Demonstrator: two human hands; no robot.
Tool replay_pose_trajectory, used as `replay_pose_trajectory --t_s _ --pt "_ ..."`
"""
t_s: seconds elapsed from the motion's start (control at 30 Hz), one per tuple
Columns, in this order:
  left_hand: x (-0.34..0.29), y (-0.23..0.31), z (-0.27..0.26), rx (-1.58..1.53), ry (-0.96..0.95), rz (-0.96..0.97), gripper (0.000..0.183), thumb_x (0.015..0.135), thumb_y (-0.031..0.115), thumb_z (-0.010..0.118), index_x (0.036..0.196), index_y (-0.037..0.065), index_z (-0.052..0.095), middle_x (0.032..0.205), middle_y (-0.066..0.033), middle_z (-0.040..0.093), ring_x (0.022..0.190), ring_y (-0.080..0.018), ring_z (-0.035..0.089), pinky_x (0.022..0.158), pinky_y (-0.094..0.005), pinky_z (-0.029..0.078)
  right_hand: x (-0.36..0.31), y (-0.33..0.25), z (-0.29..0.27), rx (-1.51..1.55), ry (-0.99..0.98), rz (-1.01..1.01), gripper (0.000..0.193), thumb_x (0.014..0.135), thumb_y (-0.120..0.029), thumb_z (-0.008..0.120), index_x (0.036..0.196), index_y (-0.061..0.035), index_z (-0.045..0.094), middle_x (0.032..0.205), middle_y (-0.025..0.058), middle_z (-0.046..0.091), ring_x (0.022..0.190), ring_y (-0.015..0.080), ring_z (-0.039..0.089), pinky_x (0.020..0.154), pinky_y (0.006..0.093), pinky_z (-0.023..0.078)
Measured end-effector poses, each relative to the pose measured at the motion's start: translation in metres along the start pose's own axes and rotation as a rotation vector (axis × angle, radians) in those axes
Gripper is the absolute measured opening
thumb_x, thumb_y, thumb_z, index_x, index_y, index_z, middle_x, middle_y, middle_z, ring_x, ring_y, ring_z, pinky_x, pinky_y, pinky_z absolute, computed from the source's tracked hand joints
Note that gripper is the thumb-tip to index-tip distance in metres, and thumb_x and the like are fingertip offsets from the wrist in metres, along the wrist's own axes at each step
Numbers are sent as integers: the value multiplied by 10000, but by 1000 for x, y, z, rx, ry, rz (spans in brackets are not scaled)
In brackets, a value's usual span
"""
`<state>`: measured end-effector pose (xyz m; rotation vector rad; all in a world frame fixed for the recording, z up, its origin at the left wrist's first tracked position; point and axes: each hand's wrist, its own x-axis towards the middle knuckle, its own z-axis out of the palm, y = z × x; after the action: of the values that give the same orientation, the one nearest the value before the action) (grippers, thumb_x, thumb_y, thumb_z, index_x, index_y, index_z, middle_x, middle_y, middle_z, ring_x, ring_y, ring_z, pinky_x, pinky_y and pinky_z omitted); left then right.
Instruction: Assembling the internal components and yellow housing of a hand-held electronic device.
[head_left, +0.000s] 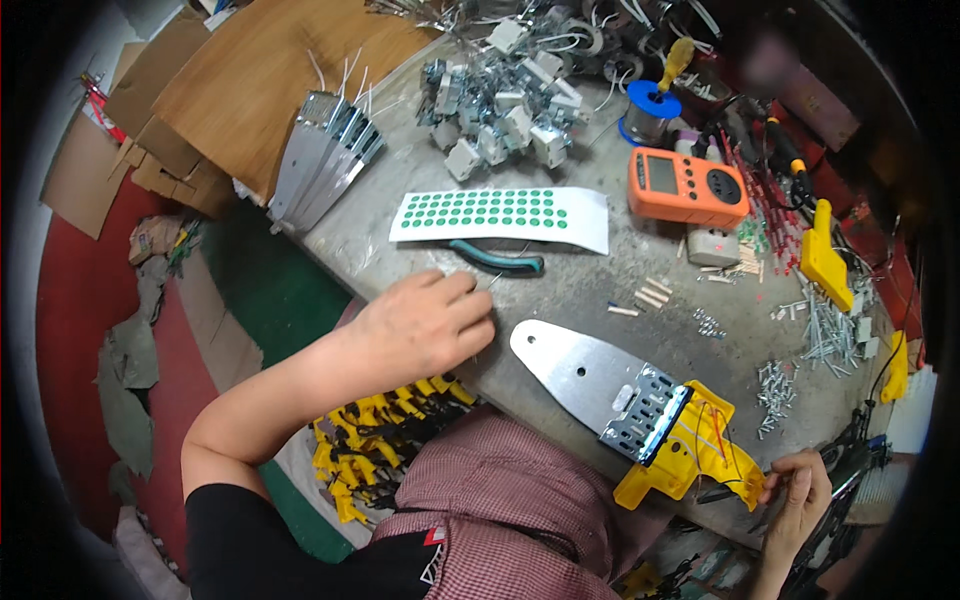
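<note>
My left hand [430,320] is over the bench's near edge, just below pliers with teal and black handles [495,260]. Its fingers are curled in, and whatever they may hold is hidden. In front of me lies a tapered metal plate [580,370] with holes, joined to a yellow plastic handle shell [690,450]. The shell is uncovered, showing red, white and dark wires inside. At the shell's far right end, my right hand [800,490] pinches its tip with thumb and fingers. A sheet of green round stickers [490,215] lies beyond the pliers.
An orange multimeter [690,188], a solder spool [650,110] and scattered screws [830,335] are on the right. Metal-and-white parts [505,115] are heaped at the back; stacked metal plates [325,160] stand at the left. Yellow-black parts [370,440] sit below the bench.
</note>
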<state>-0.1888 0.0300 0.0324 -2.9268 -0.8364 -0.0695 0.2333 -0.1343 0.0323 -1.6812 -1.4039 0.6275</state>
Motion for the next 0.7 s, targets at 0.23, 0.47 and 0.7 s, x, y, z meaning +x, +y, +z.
replay_pose_trajectory --t_s 0.23,0.47,0.7 --pt "32 16 10 -804 582 -207 125 774 -53 672 876 5 627 924 -112 702 862 -268 697 744 -338 555 25 -40 19 -77 -71 -78 332 986 -239 531 802 28 603 656 59 536 513 103 525 468 227 393" --pt "60 10 -7 -1328 662 -89 69 896 45 594 957 14 603 899 -99 680 793 -213 664 807 -377 519 78 -90 30 -297 -33 -234 65 848 -54 636 839 10 640 730 69 602 594 121 572 542 254 434" --pt "52 -52 -21 -1447 1447 -311 76 979 105 488 945 39 505 654 3 397 602 -88 390 574 -261 411 272 -114 107 -278 -32 -432 478 836 -166 684 1272 -20 552 1168 191 640 930 222 669 814 317 516"
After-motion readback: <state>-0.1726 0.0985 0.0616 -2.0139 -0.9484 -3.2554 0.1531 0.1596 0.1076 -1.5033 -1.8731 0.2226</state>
